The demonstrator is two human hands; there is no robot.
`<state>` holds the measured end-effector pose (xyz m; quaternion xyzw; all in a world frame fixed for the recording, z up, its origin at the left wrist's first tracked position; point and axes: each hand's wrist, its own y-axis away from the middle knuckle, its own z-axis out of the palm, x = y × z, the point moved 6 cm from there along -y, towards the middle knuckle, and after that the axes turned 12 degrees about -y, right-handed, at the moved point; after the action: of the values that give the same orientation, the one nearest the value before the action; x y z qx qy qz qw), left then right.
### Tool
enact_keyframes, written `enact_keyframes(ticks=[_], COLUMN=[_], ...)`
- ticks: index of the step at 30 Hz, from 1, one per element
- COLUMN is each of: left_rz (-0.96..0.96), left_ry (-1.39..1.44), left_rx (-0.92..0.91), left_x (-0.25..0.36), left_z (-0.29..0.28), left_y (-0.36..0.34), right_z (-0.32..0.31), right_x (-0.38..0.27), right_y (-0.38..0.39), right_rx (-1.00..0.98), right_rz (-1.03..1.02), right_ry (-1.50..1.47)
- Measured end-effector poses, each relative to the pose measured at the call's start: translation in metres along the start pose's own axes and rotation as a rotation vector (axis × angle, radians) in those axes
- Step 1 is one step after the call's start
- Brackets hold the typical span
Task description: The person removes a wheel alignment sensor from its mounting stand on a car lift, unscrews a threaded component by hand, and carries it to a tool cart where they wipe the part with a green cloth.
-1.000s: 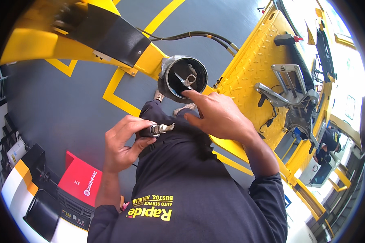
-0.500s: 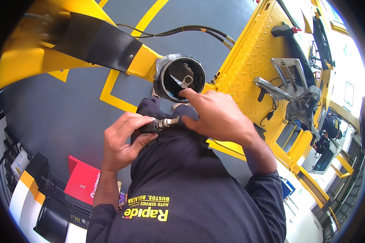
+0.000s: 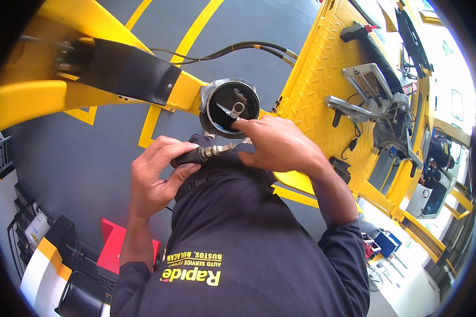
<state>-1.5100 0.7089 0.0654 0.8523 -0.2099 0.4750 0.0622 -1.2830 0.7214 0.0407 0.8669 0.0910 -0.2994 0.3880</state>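
Note:
My left hand (image 3: 161,171) is closed round a black-handled tool (image 3: 195,156) with a metal collar and a narrow metal end pointing right. My right hand (image 3: 283,142) reaches over from the right, index finger stretched out and thumb apart. Its index fingertip is at the near rim of a round dark cup (image 3: 212,124), close to a silver wrench-like piece with a ring end (image 3: 238,109) lying inside. Whether the fingertip touches that piece I cannot tell. The right thumb is near the tip of the black-handled tool. My right hand's other fingers are partly hidden.
A yellow lift arm (image 3: 182,87) with a black cover reaches the cup from the left. To the right are a yellow tread-plate platform (image 3: 307,84) and a grey metal clamp (image 3: 375,100). Black hoses (image 3: 238,47) cross the floor. People work at far right.
The view has shifted slightly. My left hand and its tool are a little higher and tilted more upward to the right. My right hand stays at the cup's near rim.

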Motion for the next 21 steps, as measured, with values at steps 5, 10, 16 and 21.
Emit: enact_keyframes(ticks=[5,10,16,21], left_rz=[0.016,0.021,0.05,0.125], left_ry=[-0.037,-0.046,-0.046,-0.072], left_rx=[0.0,-0.001,0.017,-0.069], left_x=[-0.001,-0.004,-0.001,0.026], left_z=[0.0,0.0,-0.005,0.0], left_y=[-0.004,-0.009,-0.018,-0.045], right_z=[-0.005,-0.009,-0.035,-0.04], right_x=[-0.004,0.0,0.022,0.014], right_y=[0.0,0.003,0.045,0.094], right_rx=[-0.008,-0.006,-0.027,0.077], right_rz=[0.033,0.03,-0.116,-0.3], right_ry=[-0.085,-0.227,-0.988,-1.176])
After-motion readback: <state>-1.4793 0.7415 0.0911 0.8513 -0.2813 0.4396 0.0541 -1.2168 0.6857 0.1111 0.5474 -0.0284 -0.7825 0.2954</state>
